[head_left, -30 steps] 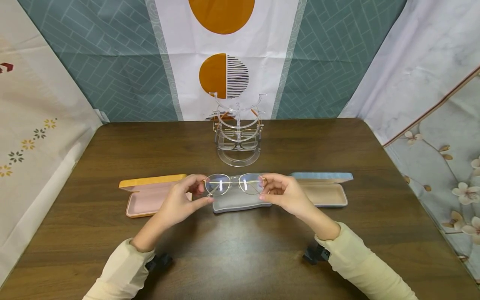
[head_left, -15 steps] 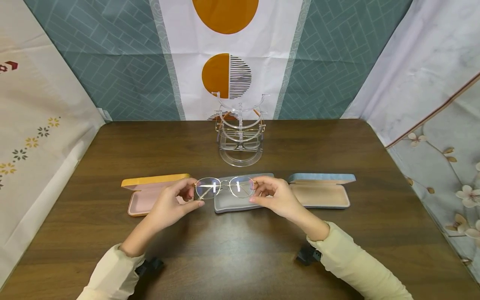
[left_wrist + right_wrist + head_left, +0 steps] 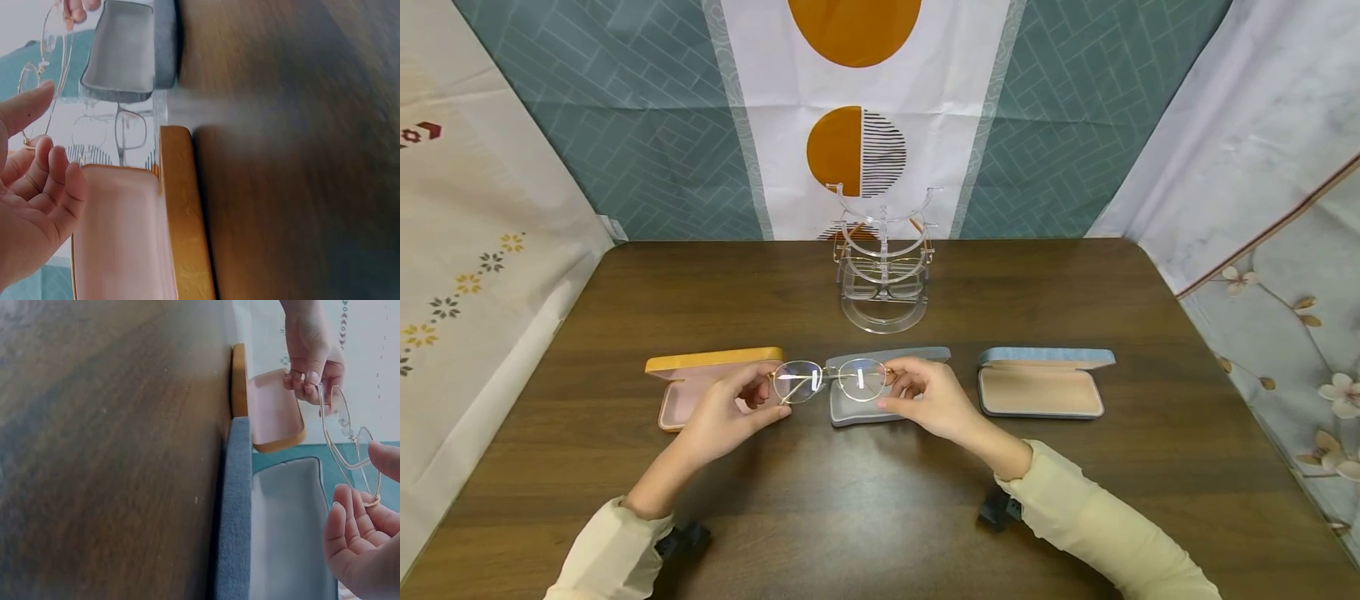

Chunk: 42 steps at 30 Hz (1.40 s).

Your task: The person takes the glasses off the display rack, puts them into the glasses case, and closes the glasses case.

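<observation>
A pair of thin gold-rimmed eyeglasses [image 3: 862, 381] is held up between both hands, lenses toward me and temples folded behind. My left hand [image 3: 730, 414] pinches its left end with thumb and fingers. At the other end my right hand [image 3: 931, 402] pinches the hinge corner. Behind and below the glasses, an open grey glasses case [image 3: 853, 417] lies on the table, partly covered by them and the right hand. The left hand is in front of an open yellow case [image 3: 715, 359] with a pink lining, seen closely in the left wrist view.
An open blue case [image 3: 1041, 393] with a beige lining lies at the right on the wooden table [image 3: 865, 517]. Farther back stands a clear tiered display rack [image 3: 883, 325] bearing several glasses frames. Patterned cloths hang behind and at both sides.
Both hands have carried the eyeglasses leftward and slightly down, from over the grey case toward the yellow one. The right hand no longer covers part of the blue case.
</observation>
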Each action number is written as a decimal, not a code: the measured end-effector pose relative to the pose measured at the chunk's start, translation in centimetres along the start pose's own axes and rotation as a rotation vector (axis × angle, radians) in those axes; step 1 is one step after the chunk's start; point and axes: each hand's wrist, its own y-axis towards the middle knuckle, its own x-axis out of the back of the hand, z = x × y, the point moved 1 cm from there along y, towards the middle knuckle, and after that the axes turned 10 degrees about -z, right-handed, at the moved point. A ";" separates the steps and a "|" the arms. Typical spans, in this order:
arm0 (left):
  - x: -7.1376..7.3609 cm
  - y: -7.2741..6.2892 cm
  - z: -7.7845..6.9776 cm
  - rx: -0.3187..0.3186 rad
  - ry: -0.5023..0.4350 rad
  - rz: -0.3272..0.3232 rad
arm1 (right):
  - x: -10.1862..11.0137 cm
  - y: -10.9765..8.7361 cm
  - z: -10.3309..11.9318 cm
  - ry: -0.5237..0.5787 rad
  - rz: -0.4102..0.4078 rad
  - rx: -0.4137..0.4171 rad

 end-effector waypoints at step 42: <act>3.9 -1.7 3.1 -0.081 0.183 0.006 | -5.6 1.8 0.3 -0.179 0.055 0.017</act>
